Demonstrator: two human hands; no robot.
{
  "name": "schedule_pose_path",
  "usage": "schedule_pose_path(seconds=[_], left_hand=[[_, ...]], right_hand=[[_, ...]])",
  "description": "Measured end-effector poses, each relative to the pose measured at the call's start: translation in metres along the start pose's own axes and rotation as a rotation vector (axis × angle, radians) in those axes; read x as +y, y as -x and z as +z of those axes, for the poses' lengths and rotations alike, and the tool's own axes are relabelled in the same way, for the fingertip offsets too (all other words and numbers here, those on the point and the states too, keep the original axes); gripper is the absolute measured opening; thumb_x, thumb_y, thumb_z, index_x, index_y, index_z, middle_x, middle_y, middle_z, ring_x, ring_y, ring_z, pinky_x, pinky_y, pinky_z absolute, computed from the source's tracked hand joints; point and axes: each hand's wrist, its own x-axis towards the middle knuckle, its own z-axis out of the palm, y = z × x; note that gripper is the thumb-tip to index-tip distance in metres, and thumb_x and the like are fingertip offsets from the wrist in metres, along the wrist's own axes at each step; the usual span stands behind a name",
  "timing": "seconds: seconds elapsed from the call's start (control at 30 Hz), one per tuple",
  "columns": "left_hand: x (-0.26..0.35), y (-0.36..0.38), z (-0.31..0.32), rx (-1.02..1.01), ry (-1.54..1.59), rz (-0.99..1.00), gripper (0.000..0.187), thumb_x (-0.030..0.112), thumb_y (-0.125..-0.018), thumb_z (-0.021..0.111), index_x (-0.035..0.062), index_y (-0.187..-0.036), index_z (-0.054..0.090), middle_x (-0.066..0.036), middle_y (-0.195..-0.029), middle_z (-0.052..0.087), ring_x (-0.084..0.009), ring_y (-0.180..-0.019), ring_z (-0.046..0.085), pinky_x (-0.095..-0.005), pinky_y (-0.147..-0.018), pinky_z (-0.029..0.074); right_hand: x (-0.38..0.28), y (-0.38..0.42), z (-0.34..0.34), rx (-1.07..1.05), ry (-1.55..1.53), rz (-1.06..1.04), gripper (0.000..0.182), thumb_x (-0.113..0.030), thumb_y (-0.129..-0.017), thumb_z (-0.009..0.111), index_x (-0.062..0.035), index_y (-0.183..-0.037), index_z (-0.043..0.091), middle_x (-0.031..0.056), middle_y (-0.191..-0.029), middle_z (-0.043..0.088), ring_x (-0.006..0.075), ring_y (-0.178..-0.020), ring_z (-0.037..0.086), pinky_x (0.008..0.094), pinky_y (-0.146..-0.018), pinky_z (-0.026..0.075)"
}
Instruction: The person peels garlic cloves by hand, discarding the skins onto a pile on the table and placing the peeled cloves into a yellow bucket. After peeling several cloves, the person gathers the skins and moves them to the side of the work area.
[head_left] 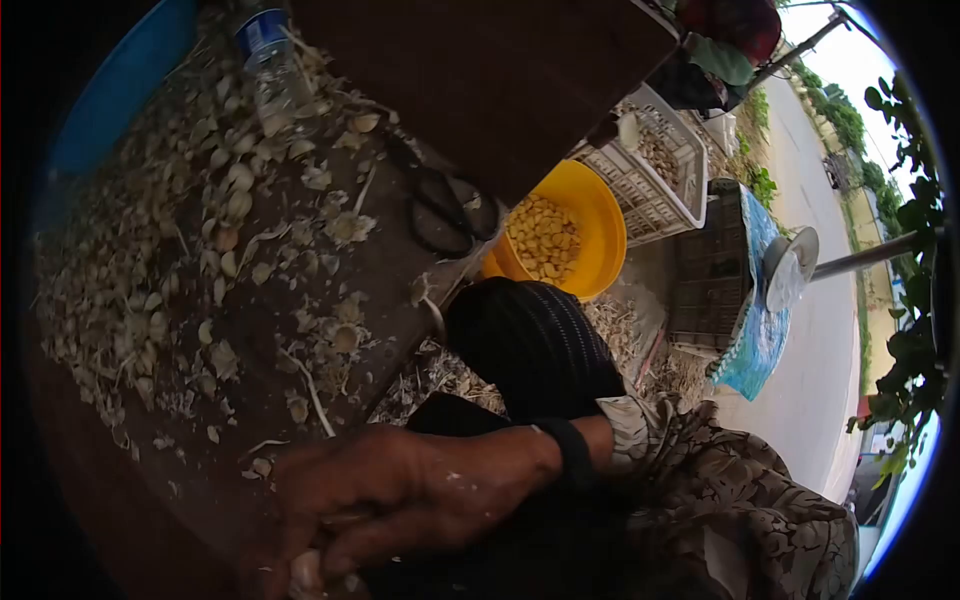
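Note:
My right hand (400,490), with a black band on its wrist, reaches in from the lower right. Its fingers are closed in a pinch around a pale garlic clove (305,572) at the bottom edge, partly hidden in shadow. No part of my left hand can be made out. Beyond the right hand, a dark work surface (260,320) carries many loose garlic cloves (150,300) and papery skins (345,335). Black-handled scissors (440,220) lie near its right edge. A yellow bucket (600,230) holds peeled cloves (545,238).
A clear plastic bottle (275,85) lies among the cloves, near a blue basin (110,90). A dark brown panel (470,80) spans the top. Behind the bucket stands a white crate (650,200); a darker crate (705,290) under blue sheeting is beside it. My knee (535,345) lies below the bucket.

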Motion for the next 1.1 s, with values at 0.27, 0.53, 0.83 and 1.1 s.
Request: schedule_pose_path(seconds=[0.27,0.53,0.83,1.1], left_hand=[[0.090,-0.003,0.124,0.337,-0.139,0.106,0.015,0.019,-0.092,0.048,0.0055,-0.097,0.045,-0.005,-0.080,0.049,-0.0141,-0.064,0.050,-0.0308,-0.060,0.044],[0.098,0.027,0.127,0.771,-0.629,0.235,0.017,0.029,-0.097,0.038,0.0150,-0.087,0.034,0.003,-0.072,0.039,-0.0119,-0.063,0.046,-0.0272,-0.059,0.041],[0.014,0.014,0.053,0.585,0.561,-0.105,0.032,-0.001,-0.084,0.067,-0.0043,-0.113,0.056,-0.007,-0.097,0.060,-0.0071,-0.076,0.056,-0.0194,-0.063,0.047],[-0.017,0.120,-0.040,1.047,-0.040,-0.298,0.039,0.019,-0.098,0.043,0.0010,-0.133,0.045,-0.015,-0.121,0.052,-0.0232,-0.110,0.054,-0.0357,-0.094,0.044]], right_hand=[[-0.012,0.028,0.083,0.069,0.170,-0.395,0.011,-0.003,-0.085,0.065,0.0074,-0.084,0.067,0.0148,-0.078,0.061,0.0162,-0.068,0.060,0.0276,-0.058,0.049],[-0.022,0.037,0.141,0.288,-0.011,-0.143,0.007,0.005,-0.076,0.066,0.0094,-0.082,0.066,0.0204,-0.083,0.061,0.0231,-0.065,0.062,0.0281,-0.056,0.052],[0.056,-0.001,0.095,0.188,-0.027,0.336,0.017,-0.013,-0.095,0.057,-0.0032,-0.108,0.053,0.0042,-0.092,0.062,-0.0002,-0.055,0.037,0.0165,-0.047,0.029],[0.146,-0.041,0.190,-0.258,0.334,-0.064,0.026,0.002,-0.082,0.055,0.0002,-0.108,0.052,0.0180,-0.114,0.051,0.0321,-0.098,0.058,0.0371,-0.077,0.051]])
